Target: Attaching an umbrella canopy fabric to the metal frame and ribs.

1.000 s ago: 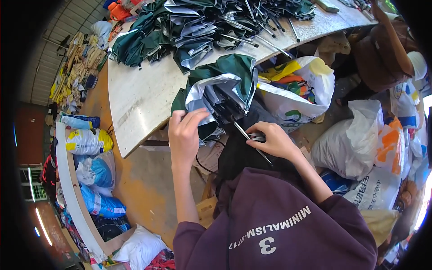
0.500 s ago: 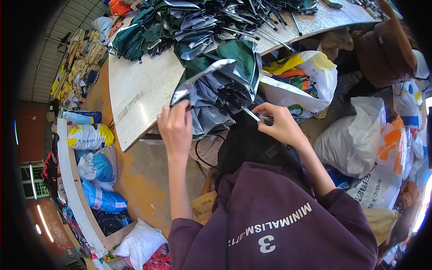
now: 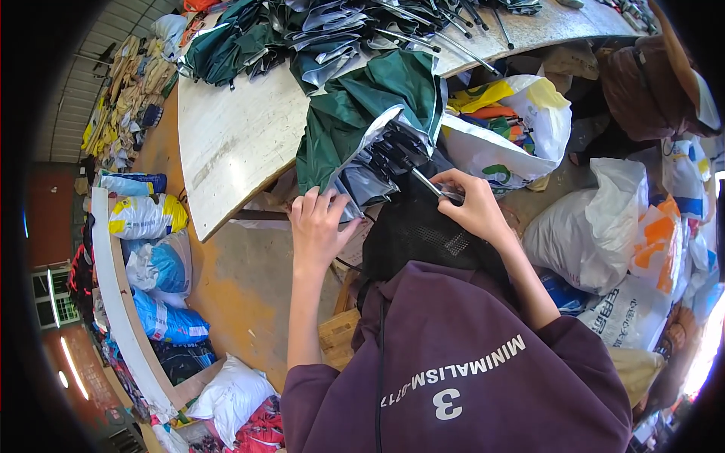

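Note:
A half-folded umbrella point(image 3: 370, 100), dark green outside and silver inside, lies over the table edge with its open side toward me. The fingers of my left hand point(image 3: 318, 221) are closed on the canopy's silver-lined rim. My right hand point(image 3: 473, 204) pinches the metal shaft point(image 3: 428, 183) near its end; a small clear or shiny piece at the fingertips is too small to make out. Black ribs point(image 3: 395, 153) show bunched inside the canopy. Beyond it, more green and silver umbrellas point(image 3: 325, 38) are heaped on the table, their shafts pointing right.
The white table point(image 3: 234, 151) has a worn edge at the front left. An open white sack point(image 3: 483, 143) with colourful folded goods stands right of the umbrella. Full bags point(image 3: 593, 226) crowd the right side, and a wooden frame point(image 3: 124, 302) with packages is at left. Another person's arm point(image 3: 676, 64) shows far right.
My left hand has shifted down and right along the canopy, pulling its edge. The green cloth now covers more of the silver lining. My right hand stays on the shaft.

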The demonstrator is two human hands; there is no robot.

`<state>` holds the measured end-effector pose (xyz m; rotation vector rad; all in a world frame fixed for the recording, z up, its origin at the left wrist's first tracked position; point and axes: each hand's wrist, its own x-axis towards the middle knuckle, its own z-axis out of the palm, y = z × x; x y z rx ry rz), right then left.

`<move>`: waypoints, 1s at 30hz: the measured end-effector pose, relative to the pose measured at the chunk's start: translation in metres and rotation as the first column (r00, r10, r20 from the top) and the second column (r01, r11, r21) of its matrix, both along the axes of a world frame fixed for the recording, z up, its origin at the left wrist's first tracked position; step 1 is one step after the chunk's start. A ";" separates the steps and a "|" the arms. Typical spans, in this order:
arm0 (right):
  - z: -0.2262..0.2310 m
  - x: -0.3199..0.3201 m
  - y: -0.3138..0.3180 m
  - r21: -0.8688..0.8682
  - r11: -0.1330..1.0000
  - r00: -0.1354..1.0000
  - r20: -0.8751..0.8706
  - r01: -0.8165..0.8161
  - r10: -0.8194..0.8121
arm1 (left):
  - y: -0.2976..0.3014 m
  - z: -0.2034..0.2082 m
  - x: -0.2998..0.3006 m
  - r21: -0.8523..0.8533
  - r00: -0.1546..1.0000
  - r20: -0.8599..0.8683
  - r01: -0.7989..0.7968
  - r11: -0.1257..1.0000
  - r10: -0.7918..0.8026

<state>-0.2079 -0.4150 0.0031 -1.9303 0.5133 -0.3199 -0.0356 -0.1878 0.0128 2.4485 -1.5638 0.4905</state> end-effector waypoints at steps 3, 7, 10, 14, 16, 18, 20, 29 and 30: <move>0.006 0.000 0.001 0.015 1.000 0.999 -0.044 -0.022 0.022 | 0.000 -0.020 -0.007 -0.084 0.997 0.033 -0.068 0.994 0.071; 0.001 -0.002 0.003 -0.115 0.993 0.999 -0.031 -0.030 0.027 | 0.004 -0.034 -0.014 -0.209 0.989 0.090 -0.098 0.973 0.119; 0.005 -0.002 0.008 -0.250 0.968 0.999 0.003 -0.031 0.032 | 0.008 -0.036 -0.017 -0.307 0.978 0.141 -0.103 0.946 0.152; 0.033 0.013 0.030 -0.376 0.920 0.994 -0.028 -0.111 0.108 | 0.011 -0.034 -0.018 -0.330 0.975 0.112 -0.143 0.933 0.190; 0.031 0.023 0.039 -0.043 0.966 0.962 0.089 -0.255 0.258 | 0.009 -0.031 -0.019 -0.328 0.976 0.109 -0.142 0.934 0.187; 0.028 0.038 0.047 -0.001 0.954 0.946 0.125 -0.300 0.298 | 0.007 -0.026 -0.019 -0.317 0.975 0.103 -0.153 0.936 0.194; 0.022 0.049 0.049 0.040 0.937 0.927 0.162 -0.348 0.337 | 0.006 -0.023 -0.019 -0.312 0.975 0.100 -0.160 0.936 0.200; 0.003 0.070 0.047 0.222 0.882 0.909 0.150 -0.415 0.389 | 0.005 -0.022 -0.018 -0.328 0.977 0.108 -0.139 0.934 0.184; 0.002 0.070 0.046 0.222 0.883 0.909 0.149 -0.414 0.389 | 0.005 -0.022 -0.018 -0.329 0.977 0.107 -0.140 0.934 0.184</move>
